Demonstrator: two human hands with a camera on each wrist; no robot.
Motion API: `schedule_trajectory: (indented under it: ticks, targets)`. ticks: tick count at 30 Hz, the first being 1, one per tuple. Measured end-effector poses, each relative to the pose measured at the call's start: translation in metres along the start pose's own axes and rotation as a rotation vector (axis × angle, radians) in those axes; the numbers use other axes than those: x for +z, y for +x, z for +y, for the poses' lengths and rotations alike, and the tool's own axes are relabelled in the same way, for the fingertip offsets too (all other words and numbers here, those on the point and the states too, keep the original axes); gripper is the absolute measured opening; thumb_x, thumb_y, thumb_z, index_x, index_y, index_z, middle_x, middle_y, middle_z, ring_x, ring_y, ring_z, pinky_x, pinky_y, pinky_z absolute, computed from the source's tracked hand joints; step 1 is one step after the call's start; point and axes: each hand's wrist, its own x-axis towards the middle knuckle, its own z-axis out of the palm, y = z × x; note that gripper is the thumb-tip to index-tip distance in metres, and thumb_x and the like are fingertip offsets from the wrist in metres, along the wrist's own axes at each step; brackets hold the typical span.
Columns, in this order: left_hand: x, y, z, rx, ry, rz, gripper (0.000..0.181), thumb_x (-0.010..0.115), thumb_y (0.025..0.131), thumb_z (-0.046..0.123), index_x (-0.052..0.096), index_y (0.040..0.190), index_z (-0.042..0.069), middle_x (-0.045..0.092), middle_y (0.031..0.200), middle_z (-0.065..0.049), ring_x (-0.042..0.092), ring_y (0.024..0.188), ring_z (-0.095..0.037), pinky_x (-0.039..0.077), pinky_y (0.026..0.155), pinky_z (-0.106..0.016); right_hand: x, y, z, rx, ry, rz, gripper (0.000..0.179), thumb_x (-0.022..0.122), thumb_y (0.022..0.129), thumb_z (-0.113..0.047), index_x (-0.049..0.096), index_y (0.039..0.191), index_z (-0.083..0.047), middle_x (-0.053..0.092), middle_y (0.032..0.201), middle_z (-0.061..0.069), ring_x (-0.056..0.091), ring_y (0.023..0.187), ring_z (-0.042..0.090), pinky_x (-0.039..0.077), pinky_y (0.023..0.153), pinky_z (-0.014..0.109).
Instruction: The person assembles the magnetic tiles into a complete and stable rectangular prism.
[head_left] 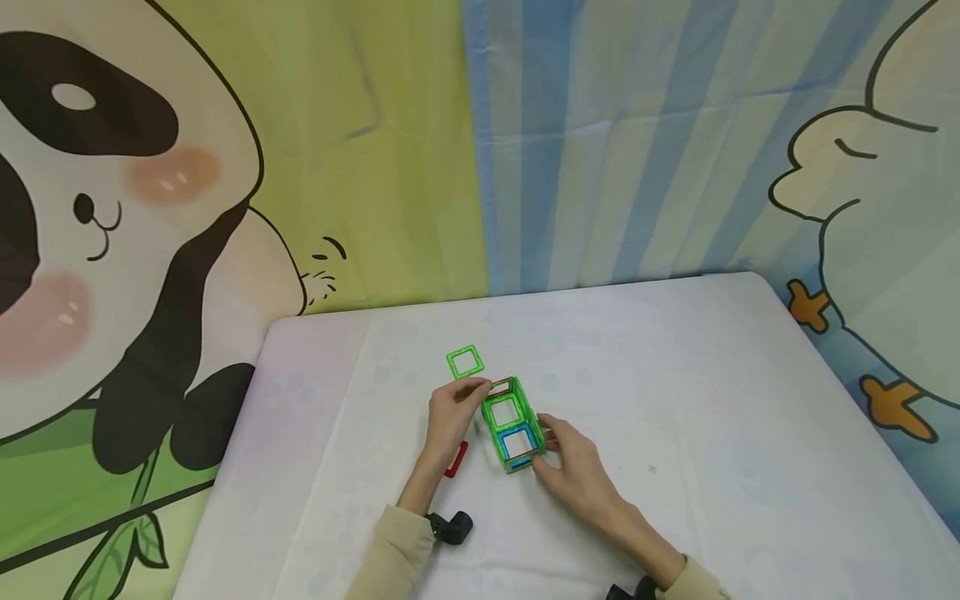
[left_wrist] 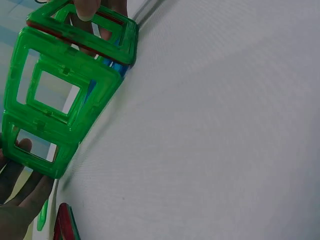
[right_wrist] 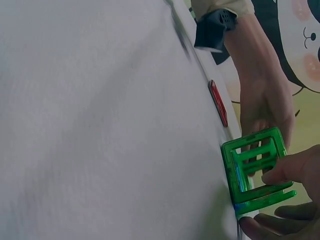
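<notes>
A box-shaped build of magnetic tiles (head_left: 513, 425), mostly green with blue and red-edged tiles, is between my two hands over the white table. My left hand (head_left: 452, 412) pinches its far left corner with thumb and fingers. At the near right end my right hand (head_left: 573, 462) grips it, thumb on the end tile and fingers along the side. The left wrist view shows the long side as open green frames (left_wrist: 65, 90), with left fingers (left_wrist: 31, 192) behind the lower end. In the right wrist view, the right thumb (right_wrist: 287, 170) lies over a square green end frame (right_wrist: 231, 165).
A loose green square tile (head_left: 466, 361) lies on the table past my left hand. Beside the left wrist lies a red tile (head_left: 456, 459). The white table (head_left: 675, 375) meets a cartoon-printed curtain (head_left: 390, 167) at the back.
</notes>
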Motion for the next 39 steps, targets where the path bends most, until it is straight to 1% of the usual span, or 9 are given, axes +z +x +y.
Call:
schedule_trajectory:
  ticks: [7, 13, 16, 23, 28, 32, 35, 39]
  targets:
    - [-0.006, -0.005, 0.003, -0.002, -0.025, 0.006, 0.017, 0.076, 0.095, 0.023, 0.08, 0.107, 0.012, 0.076, 0.113, -0.006, 0.071, 0.106, -0.018, 0.054, 0.088, -0.025, -0.01, 0.009, 0.009, -0.028, 0.019, 0.026, 0.05, 0.071, 0.079, 0.016, 0.061, 0.128, 0.01, 0.069, 0.122, 0.023, 0.072, 0.101, 0.033, 0.061, 0.082, 0.033]
    - [-0.009, -0.007, 0.004, -0.013, -0.058, 0.02, 0.02, 0.074, 0.095, 0.015, 0.077, 0.112, 0.004, 0.075, 0.117, -0.015, 0.071, 0.108, -0.023, 0.053, 0.081, -0.018, -0.017, 0.02, 0.018, -0.034, 0.011, 0.043, 0.043, 0.069, 0.081, 0.016, 0.066, 0.123, 0.006, 0.072, 0.117, 0.02, 0.074, 0.098, 0.031, 0.061, 0.078, 0.027]
    - [-0.01, -0.009, 0.005, -0.028, -0.056, 0.026, 0.021, 0.074, 0.095, 0.013, 0.077, 0.113, 0.002, 0.075, 0.116, -0.017, 0.071, 0.106, -0.023, 0.053, 0.079, -0.017, -0.021, 0.027, 0.021, -0.027, 0.011, 0.035, 0.041, 0.068, 0.083, 0.015, 0.067, 0.122, 0.005, 0.073, 0.117, 0.019, 0.074, 0.098, 0.031, 0.061, 0.078, 0.026]
    - [-0.016, -0.014, 0.009, -0.072, -0.05, 0.037, 0.022, 0.076, 0.093, 0.014, 0.077, 0.111, 0.003, 0.077, 0.105, -0.014, 0.069, 0.092, -0.012, 0.054, 0.077, -0.019, -0.028, 0.045, 0.028, -0.011, -0.021, 0.012, 0.035, 0.07, 0.087, 0.01, 0.069, 0.122, 0.002, 0.074, 0.116, 0.018, 0.075, 0.099, 0.032, 0.062, 0.08, 0.034]
    - [-0.016, -0.02, 0.009, -0.098, -0.036, 0.049, 0.021, 0.076, 0.093, 0.015, 0.077, 0.111, 0.004, 0.077, 0.1, -0.01, 0.068, 0.09, -0.012, 0.054, 0.077, -0.02, -0.029, 0.057, 0.033, 0.017, -0.038, 0.007, 0.029, 0.071, 0.09, 0.005, 0.071, 0.119, 0.0, 0.075, 0.112, 0.017, 0.075, 0.097, 0.031, 0.062, 0.08, 0.037]
    - [-0.015, -0.025, 0.009, -0.114, -0.025, 0.069, 0.02, 0.076, 0.093, 0.015, 0.077, 0.11, 0.006, 0.076, 0.098, -0.009, 0.068, 0.09, -0.012, 0.054, 0.076, -0.018, -0.027, 0.066, 0.037, 0.003, -0.054, 0.006, 0.027, 0.071, 0.091, 0.005, 0.072, 0.117, 0.0, 0.076, 0.11, 0.017, 0.075, 0.096, 0.032, 0.062, 0.079, 0.039]
    - [-0.013, -0.027, 0.009, -0.116, -0.031, 0.083, 0.02, 0.076, 0.092, 0.014, 0.077, 0.11, 0.005, 0.077, 0.097, -0.008, 0.068, 0.089, -0.012, 0.054, 0.075, -0.018, -0.026, 0.072, 0.04, -0.011, -0.054, 0.009, 0.026, 0.071, 0.091, 0.005, 0.073, 0.116, 0.001, 0.077, 0.109, 0.018, 0.076, 0.095, 0.033, 0.062, 0.08, 0.041]
    - [-0.011, -0.028, 0.01, -0.124, -0.044, 0.091, 0.022, 0.077, 0.091, 0.014, 0.076, 0.111, 0.005, 0.077, 0.096, -0.006, 0.068, 0.088, -0.011, 0.054, 0.075, -0.018, -0.025, 0.079, 0.043, 0.01, -0.048, 0.014, 0.023, 0.071, 0.091, 0.003, 0.074, 0.115, 0.001, 0.077, 0.109, 0.017, 0.076, 0.099, 0.033, 0.061, 0.083, 0.042]
